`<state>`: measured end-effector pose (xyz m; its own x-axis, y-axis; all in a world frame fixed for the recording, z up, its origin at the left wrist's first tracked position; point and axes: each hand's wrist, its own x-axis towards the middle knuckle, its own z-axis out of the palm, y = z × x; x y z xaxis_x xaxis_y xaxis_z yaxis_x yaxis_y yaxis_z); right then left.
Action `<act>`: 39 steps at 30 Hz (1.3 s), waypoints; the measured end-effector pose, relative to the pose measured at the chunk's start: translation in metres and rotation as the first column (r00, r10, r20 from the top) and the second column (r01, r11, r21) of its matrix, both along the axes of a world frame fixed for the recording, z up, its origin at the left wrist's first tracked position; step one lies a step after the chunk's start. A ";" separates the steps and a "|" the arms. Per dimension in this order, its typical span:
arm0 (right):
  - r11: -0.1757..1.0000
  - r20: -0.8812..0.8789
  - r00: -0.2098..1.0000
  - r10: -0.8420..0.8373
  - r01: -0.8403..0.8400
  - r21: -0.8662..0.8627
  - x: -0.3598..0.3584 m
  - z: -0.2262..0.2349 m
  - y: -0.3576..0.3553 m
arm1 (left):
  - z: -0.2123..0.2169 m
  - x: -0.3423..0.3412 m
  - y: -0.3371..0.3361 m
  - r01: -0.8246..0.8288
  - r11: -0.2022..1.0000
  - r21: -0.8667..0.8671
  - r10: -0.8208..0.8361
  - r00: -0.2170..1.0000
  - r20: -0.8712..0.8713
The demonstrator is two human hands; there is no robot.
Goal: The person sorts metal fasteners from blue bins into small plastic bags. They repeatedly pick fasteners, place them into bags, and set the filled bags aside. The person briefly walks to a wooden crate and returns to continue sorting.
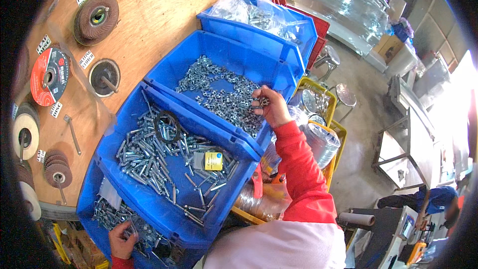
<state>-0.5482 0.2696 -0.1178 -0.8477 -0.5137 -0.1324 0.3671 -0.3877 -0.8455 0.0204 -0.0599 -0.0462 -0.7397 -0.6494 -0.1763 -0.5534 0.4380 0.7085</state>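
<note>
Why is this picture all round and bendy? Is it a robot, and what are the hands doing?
There's no robot, just a person's bare hands. The camera sits on the person's head and looks down through a very wide lens, so straight edges bend. Blue bins stand in a row beside a wooden board with round discs. One bin has loose bolts; the next has small nuts. The right hand is over the nuts, with what look like a few at its fingertips. The left hand is at the lower-left bin; I can't tell if it holds anything.
</note>
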 end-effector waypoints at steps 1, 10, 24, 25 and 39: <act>0.968 -0.140 0.990 -0.015 0.049 0.245 -0.006 -0.002 -0.005 | 0.000 0.000 0.000 0.019 1.000 -0.007 -0.019 0.999 0.027; 0.309 -0.507 0.527 0.682 0.420 0.853 -0.010 -0.011 -0.040 | -0.001 0.000 0.005 0.004 0.999 -0.046 -0.003 1.000 0.024; 0.933 -0.239 0.971 -0.009 0.094 0.347 0.041 0.036 -0.007 | 0.022 -0.022 0.010 0.254 0.956 -0.150 -0.239 0.965 0.111; 0.980 -0.254 0.967 -0.006 0.056 0.190 0.061 0.055 -0.002 | 0.024 -0.024 0.010 0.269 0.953 -0.142 -0.252 0.960 0.125; 0.668 -0.644 0.177 0.744 -0.181 0.722 0.387 0.157 -0.171 | 0.017 -0.019 0.007 0.440 0.873 -0.212 -0.471 0.873 -0.129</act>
<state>-0.1611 0.0991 0.0389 -0.1849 -0.9725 0.1414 -0.6829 0.0237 -0.7301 0.0015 -0.0534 -0.0296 -0.9685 -0.2411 0.0625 -0.1398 0.7341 0.6645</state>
